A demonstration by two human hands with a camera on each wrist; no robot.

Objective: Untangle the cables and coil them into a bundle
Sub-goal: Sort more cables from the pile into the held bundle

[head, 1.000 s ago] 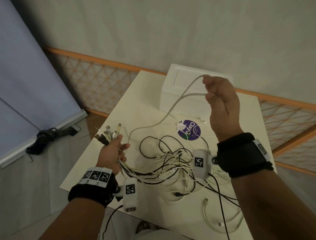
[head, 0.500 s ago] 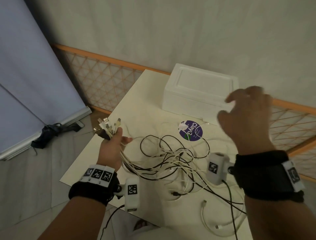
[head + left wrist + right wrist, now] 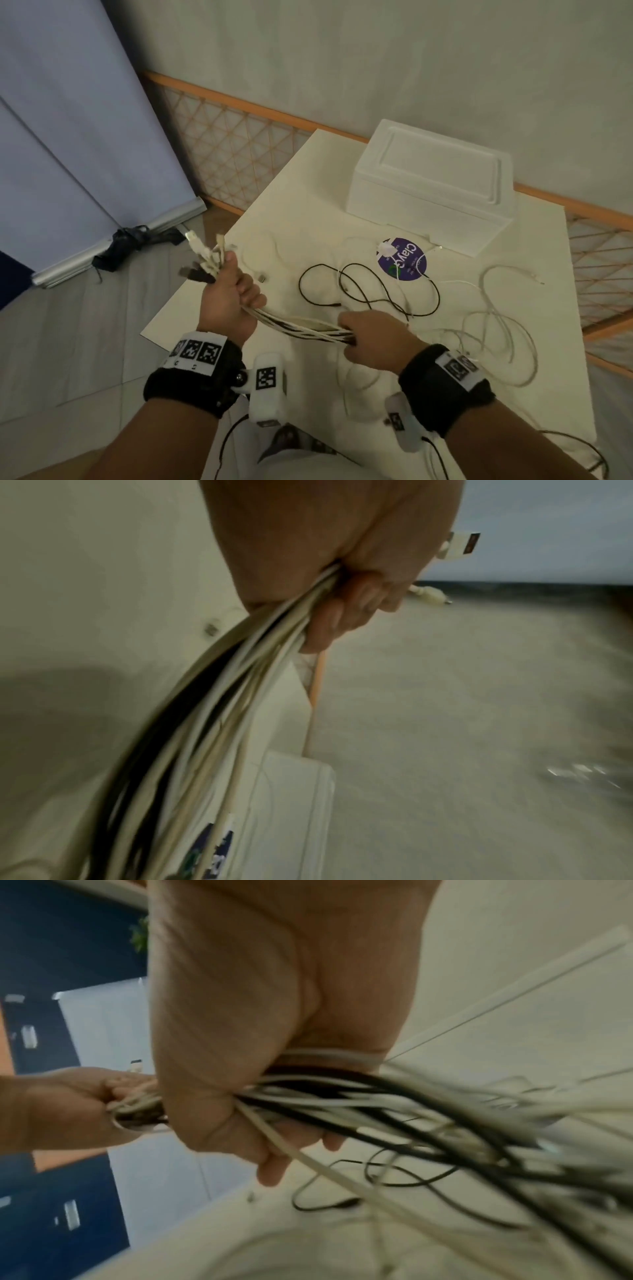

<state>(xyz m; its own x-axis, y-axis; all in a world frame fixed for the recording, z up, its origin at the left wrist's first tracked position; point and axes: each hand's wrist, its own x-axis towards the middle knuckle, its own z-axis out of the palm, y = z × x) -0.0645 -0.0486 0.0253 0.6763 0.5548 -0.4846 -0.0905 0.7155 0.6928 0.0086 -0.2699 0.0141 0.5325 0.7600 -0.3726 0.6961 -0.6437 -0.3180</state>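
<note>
Several white and black cables run as one straight bundle between my two hands above the table's near left edge. My left hand grips the bundle just below its plug ends, which fan out above the fist. My right hand is curled round the same bundle a short way along. In the left wrist view the fingers wrap the cable bundle. In the right wrist view the cable bundle leaves my palm and spreads out blurred. Loose black loops and white loops trail on the table.
A white foam box stands at the table's far side, with a round purple sticker in front of it. An orange lattice fence runs behind the table. A blue screen stands on the floor at left.
My right hand let go of the white cable it held high, came down and took hold of the bundle beside my left hand. The left hand rose a little.
</note>
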